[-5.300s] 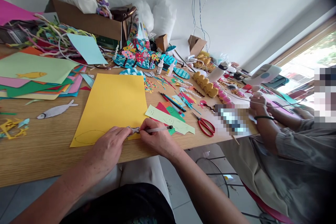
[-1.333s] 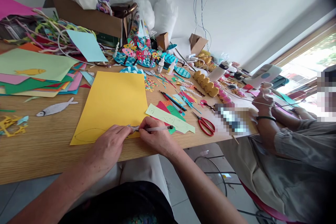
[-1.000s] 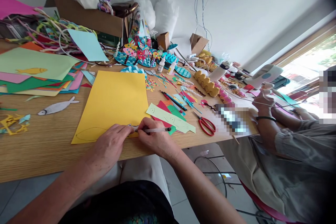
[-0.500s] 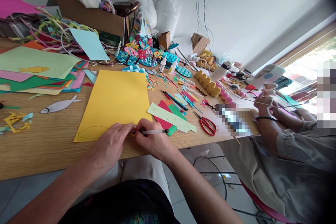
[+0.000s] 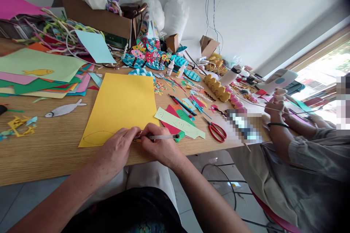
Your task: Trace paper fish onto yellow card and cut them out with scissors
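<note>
A yellow sheet of paper [image 5: 127, 102] lies at the table's front edge, with a long fish-like outline [image 5: 97, 137] drawn near its lower left corner. My right hand [image 5: 161, 143] is closed around a clear-barrelled pen [image 5: 165, 137]; its dark end points right, and its tip is hidden between my hands. My left hand [image 5: 120, 143] rests on the lower part of the sheet, fingers bent and pressed together, meeting my right fingertips. Something small and dark shows there, too covered to name. Right of the sheet lies a pale green strip [image 5: 180, 124] with drawn lines, on top of coloured scraps.
Red-handled scissors [image 5: 217, 131] and several pens [image 5: 182, 105] lie to the right. On the left are a grey paper fish [image 5: 65, 109], yellow scraps [image 5: 20, 125] and stacked coloured paper [image 5: 41, 62]. Another person's hands [image 5: 276, 107] hold a thin cord at far right.
The view has shifted slightly, so the table things sit a little further right. Both hands keep nearly the same place on the yellow sheet, and the pen's back end has moved slightly right.
</note>
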Action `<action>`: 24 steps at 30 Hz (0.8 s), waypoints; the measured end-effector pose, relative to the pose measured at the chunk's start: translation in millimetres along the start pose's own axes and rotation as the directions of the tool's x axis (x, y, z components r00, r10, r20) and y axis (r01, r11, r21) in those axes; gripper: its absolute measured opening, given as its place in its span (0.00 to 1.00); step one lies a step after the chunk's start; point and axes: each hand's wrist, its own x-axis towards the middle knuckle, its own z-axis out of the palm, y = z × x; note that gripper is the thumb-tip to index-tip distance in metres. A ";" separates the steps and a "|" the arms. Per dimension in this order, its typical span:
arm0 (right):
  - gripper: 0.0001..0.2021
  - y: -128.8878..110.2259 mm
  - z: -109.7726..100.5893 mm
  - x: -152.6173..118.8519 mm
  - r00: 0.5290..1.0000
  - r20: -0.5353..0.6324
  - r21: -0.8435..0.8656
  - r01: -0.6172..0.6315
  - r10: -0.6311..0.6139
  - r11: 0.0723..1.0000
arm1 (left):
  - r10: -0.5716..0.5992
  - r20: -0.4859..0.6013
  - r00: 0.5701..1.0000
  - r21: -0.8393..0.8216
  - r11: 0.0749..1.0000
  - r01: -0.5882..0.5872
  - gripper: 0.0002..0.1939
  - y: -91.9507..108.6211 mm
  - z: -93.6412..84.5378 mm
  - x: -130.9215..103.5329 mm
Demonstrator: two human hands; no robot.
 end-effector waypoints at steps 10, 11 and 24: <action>0.05 13.2 -4.9 2.6 0.994 -0.090 -0.039 -0.062 0.058 0.997 | -0.003 0.018 1.000 0.048 0.999 0.002 0.22 -1.9 1.8 -1.2; 0.05 13.6 -4.7 2.8 0.994 -0.093 -0.042 -0.065 0.061 0.997 | -0.007 0.022 1.000 0.047 0.999 0.006 0.22 -2.4 1.9 -1.3; 0.05 13.9 -4.3 3.4 0.995 -0.099 -0.076 -0.037 0.029 0.996 | 0.015 -0.010 1.000 0.047 0.999 -0.014 0.21 -1.2 2.8 -1.8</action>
